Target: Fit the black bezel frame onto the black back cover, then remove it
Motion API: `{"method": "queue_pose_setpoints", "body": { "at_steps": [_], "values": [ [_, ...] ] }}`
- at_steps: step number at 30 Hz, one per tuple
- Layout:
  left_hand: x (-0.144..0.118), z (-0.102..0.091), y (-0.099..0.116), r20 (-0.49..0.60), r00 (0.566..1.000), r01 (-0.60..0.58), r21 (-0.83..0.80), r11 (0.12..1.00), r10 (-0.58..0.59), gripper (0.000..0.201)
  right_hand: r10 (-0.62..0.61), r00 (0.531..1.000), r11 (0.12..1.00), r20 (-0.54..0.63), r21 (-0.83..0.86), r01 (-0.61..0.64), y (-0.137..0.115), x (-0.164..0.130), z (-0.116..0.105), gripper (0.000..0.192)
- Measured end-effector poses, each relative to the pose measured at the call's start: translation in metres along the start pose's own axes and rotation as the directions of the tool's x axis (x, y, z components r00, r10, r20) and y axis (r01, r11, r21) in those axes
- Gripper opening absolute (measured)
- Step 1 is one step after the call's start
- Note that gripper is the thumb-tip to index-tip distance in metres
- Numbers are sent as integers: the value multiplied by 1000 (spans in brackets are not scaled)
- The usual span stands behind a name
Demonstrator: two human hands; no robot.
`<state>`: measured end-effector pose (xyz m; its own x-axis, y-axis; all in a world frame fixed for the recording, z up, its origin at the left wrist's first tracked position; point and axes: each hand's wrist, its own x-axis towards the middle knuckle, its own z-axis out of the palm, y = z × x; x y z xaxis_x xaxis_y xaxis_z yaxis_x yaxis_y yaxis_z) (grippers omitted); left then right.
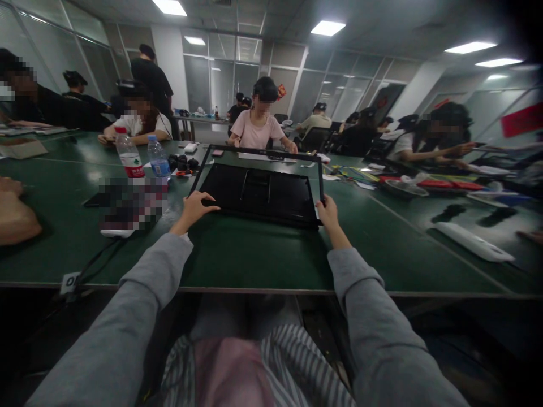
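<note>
A thin black rectangular frame [263,152], like a monitor bezel, is raised at a tilt over a black panel [280,195] with a recessed middle. My right hand [328,215] grips the frame's lower right side, thumb on the inner side. At the lower left corner, my left hand [194,212] has its thumb and forefinger curved about the dark edge, with a gap between the tips. The frame's lower bar is hard to tell from the panel's near edge. Beneath them is the green table [258,260].
Left of the frame stand a red-capped bottle [129,158] and a blue-capped bottle [159,158]. A blurred-out object on a white base [119,232] trails a cable. To the right lie loose wires [352,176] and a long white device [473,242]. A person in pink [258,127] sits opposite.
</note>
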<state>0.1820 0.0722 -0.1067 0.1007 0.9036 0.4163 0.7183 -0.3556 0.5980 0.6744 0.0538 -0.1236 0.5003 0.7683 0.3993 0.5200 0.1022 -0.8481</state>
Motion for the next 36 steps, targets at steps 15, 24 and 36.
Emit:
{"method": "queue_pose_setpoints", "body": {
  "at_steps": [15,24,36],
  "values": [
    [8,12,-33,121,988,-102,62,993,94,28,-60,998,945,-7,-322,54,15,-6,18,43],
    [12,17,-31,-104,994,21,-17,1000,-23,58,9,999,951,44,-310,5,22,-1,12,40],
    [21,10,-58,-138,943,309,21,951,-304,44,-72,985,971,156,-216,105,18,1,7,49]
  ]
}}
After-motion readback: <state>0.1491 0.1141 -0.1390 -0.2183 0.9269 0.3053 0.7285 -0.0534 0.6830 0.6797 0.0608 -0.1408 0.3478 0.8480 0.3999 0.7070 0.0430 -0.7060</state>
